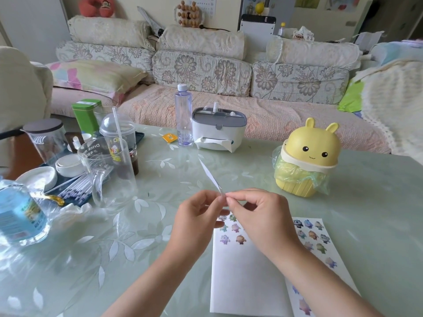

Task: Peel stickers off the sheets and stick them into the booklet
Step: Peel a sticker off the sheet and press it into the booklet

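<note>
Both hands are raised above the table, holding one sticker sheet [211,177] that I see edge-on as a thin white strip pointing up and away. My left hand [196,220] pinches its near end. My right hand [258,216] pinches the same end with thumb and forefinger, right beside the left fingertips. Below them lies the white booklet [245,273], a few small cartoon stickers stuck along its top. A second sticker sheet [320,248] with several cartoon figures lies to its right, partly under my right forearm.
A yellow bunny-shaped desktop bin [307,160] stands at the right. A tissue box [217,130] and a clear bottle [183,115] stand at the back. Cups, a glass jug [107,170], dishes and a water bottle [18,216] crowd the left side. A sofa runs behind the table.
</note>
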Motion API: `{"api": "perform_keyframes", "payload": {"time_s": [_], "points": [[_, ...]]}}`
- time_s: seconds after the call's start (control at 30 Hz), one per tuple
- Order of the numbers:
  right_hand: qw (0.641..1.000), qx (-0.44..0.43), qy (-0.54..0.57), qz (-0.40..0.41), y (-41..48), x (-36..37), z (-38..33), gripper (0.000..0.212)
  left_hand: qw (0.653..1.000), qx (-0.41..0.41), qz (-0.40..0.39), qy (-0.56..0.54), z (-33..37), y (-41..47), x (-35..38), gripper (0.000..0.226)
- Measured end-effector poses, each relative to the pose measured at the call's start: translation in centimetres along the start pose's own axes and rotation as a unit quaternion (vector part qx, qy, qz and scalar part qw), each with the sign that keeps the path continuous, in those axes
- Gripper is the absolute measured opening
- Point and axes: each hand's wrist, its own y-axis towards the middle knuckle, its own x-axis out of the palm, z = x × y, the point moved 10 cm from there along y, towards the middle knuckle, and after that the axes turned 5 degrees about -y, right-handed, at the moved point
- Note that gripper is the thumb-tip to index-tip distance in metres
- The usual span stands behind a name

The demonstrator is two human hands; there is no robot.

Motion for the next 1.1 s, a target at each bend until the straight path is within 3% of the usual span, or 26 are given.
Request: {"api": "perform_keyframes", "payload": {"time_s": [0.2,0.3,0.53,0.7,0.77,0.83,0.97,1.1], "points": [[0.983,0.123,0.121,-0.061,0.0,1.4,1.8,0.013,0.999,0.024,0.008,0.028,0.0,0.0,-0.2,0.014],[0.978,0.141,0.133,-0.074,-0.1,1.6,1.8,0.014,0.998,0.032,0.017,0.058,-0.1,0.0,-0.4,0.015],[0.998,0.018,-0.02,-0.057,0.1,0.7,0.3,0.007,0.992,0.047,0.014,0.113,0.0,0.4,-0.9,0.017],[0.981,-0.118,-0.156,-0.019,-0.3,0.4,-2.3,0.008,0.986,0.058,0.015,0.156,0.3,0.3,-0.7,0.018],[0.978,-0.124,-0.168,-0.017,-0.5,0.8,-2.2,0.009,0.987,0.056,0.015,0.151,0.3,0.2,-0.7,0.019],[0.983,-0.105,-0.146,-0.026,-0.4,1.2,-1.6,0.007,0.989,0.056,0.011,0.138,0.2,0.2,-0.6,0.019],[0.98,-0.145,-0.133,-0.031,-0.4,1.5,-1.8,0.005,0.995,0.034,0.012,0.096,-0.2,0.5,-0.9,0.016],[0.996,-0.009,0.044,-0.076,0.5,1.9,0.4,0.006,0.981,0.099,-0.025,0.163,0.7,0.5,-0.6,0.016]]}}
